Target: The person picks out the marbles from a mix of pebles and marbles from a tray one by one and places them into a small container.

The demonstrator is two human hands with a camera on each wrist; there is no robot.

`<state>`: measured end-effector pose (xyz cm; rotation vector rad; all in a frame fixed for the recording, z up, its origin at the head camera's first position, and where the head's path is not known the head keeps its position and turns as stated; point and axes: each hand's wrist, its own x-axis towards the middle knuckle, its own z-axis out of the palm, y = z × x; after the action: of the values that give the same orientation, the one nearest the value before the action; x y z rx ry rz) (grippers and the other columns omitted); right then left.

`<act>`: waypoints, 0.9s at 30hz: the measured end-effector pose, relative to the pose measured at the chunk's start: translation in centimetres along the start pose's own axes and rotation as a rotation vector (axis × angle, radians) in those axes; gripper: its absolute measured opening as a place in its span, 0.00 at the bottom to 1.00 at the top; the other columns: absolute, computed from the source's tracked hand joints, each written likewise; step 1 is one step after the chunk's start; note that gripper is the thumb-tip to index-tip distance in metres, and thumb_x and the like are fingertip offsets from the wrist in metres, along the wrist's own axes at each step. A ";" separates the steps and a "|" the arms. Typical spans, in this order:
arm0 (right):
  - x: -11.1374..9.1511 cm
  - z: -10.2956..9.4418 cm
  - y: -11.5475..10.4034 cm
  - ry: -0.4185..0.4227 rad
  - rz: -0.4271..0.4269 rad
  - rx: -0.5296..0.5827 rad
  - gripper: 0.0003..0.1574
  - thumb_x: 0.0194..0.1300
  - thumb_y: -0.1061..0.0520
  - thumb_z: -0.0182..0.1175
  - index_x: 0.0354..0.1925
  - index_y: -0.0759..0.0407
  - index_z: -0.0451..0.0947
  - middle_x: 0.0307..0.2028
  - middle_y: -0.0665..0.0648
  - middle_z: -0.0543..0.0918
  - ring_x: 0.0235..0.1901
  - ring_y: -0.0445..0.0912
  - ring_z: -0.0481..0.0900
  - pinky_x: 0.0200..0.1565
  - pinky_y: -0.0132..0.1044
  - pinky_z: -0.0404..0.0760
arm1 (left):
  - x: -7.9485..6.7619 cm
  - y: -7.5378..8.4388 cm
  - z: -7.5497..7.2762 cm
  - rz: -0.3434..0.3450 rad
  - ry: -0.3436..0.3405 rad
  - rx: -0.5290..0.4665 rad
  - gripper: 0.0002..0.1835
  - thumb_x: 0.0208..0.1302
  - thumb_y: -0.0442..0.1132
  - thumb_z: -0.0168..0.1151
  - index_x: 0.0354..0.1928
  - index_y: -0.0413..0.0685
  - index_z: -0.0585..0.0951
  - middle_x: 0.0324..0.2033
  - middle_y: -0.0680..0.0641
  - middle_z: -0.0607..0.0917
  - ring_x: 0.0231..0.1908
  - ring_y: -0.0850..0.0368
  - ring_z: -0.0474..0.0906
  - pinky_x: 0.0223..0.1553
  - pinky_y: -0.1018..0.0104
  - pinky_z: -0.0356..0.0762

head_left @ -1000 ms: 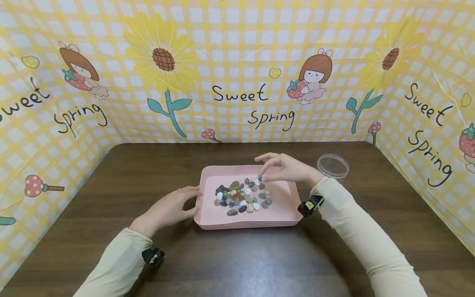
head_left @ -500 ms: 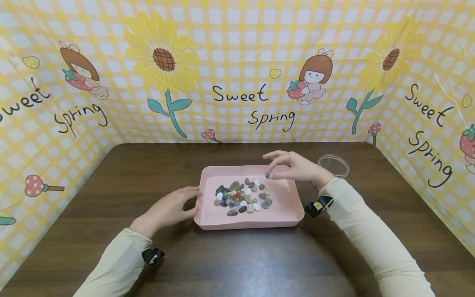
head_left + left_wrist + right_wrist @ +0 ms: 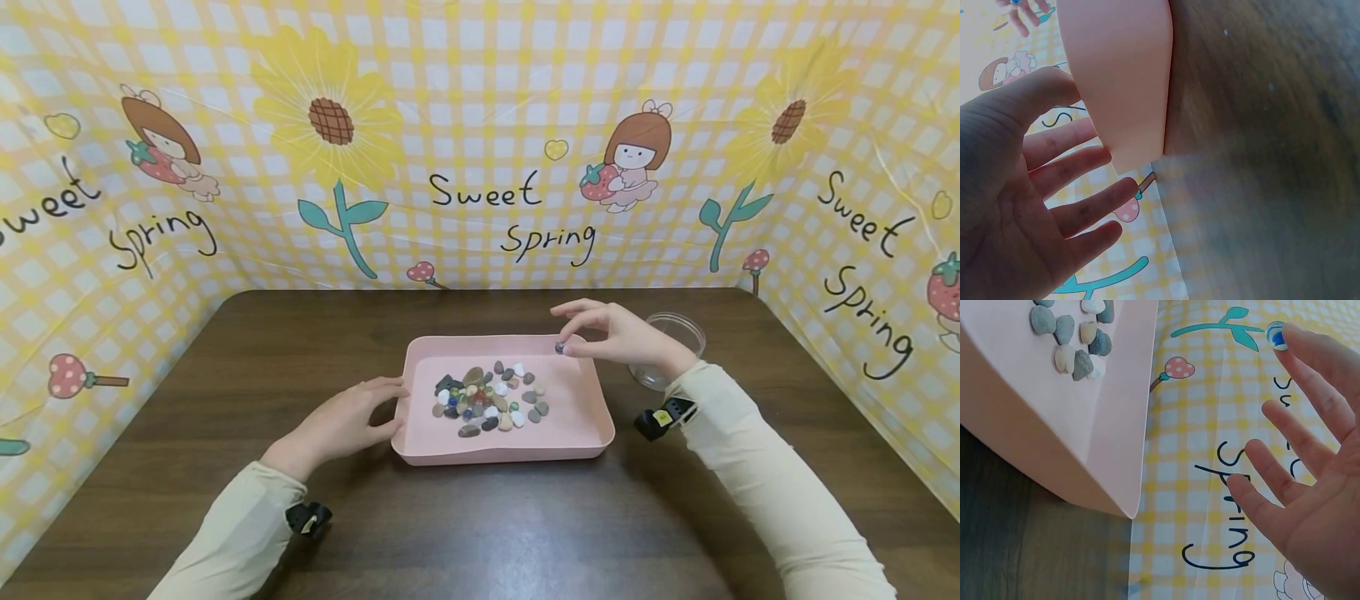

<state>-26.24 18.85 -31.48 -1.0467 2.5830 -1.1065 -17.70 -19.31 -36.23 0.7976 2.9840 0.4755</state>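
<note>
In the head view, a shallow pink tray [image 3: 573,404] stands on the table with mixed pebbles [image 3: 491,423] and several coloured glass marbles [image 3: 480,397] inside. My right hand [image 3: 618,333] is raised above the tray's far right corner. Its thumb and index finger pinch a clear glass marble [image 3: 1276,336] with a blue swirl, while the other fingers spread apart in the right wrist view. At the tray's left end, my left hand [image 3: 337,427] touches the rim with thumb and fingertips, the fingers loosely extended. The left wrist view shows these fingers [image 3: 1094,209] beside the outer wall.
A clear round plastic jar [image 3: 648,375] stands right of the tray, partly hidden behind my right hand and wrist. The dark wooden table [image 3: 480,533] is bordered by a yellow checked cloth [image 3: 480,108] at the back and sides.
My right hand has moved right with the pinched marble, from over the pebbles to the tray's far right corner, closer to the jar. My left hand stays at the rim.
</note>
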 end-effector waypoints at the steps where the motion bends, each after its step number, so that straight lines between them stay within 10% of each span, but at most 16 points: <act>1: -0.1 -0.1 0.0 0.005 0.002 -0.003 0.08 0.59 0.57 0.63 0.39 0.54 0.83 0.63 0.60 0.70 0.64 0.57 0.66 0.64 0.57 0.64 | 0.0 0.0 0.0 -0.003 -0.002 -0.001 0.21 0.61 0.43 0.59 0.55 0.40 0.77 0.59 0.38 0.76 0.59 0.41 0.72 0.59 0.46 0.71; 21: -2.8 -1.4 0.8 0.114 0.045 -0.022 0.08 0.58 0.55 0.64 0.38 0.52 0.83 0.61 0.57 0.72 0.62 0.52 0.68 0.61 0.56 0.69 | 0.0 0.0 0.0 -0.023 -0.019 -0.019 0.22 0.61 0.43 0.59 0.55 0.41 0.77 0.59 0.38 0.75 0.60 0.41 0.71 0.60 0.45 0.69; 27: -3.8 -2.0 1.6 0.168 0.056 -0.058 0.07 0.60 0.56 0.63 0.39 0.51 0.83 0.60 0.55 0.73 0.55 0.34 0.70 0.51 0.37 0.74 | 0.0 0.0 -0.1 -0.021 -0.023 -0.017 0.22 0.61 0.43 0.59 0.55 0.40 0.77 0.59 0.38 0.76 0.60 0.41 0.71 0.60 0.46 0.69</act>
<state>-25.00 23.25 -31.60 -0.9236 2.7716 -1.1596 -17.65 -19.31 -36.16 0.7649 2.9595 0.4871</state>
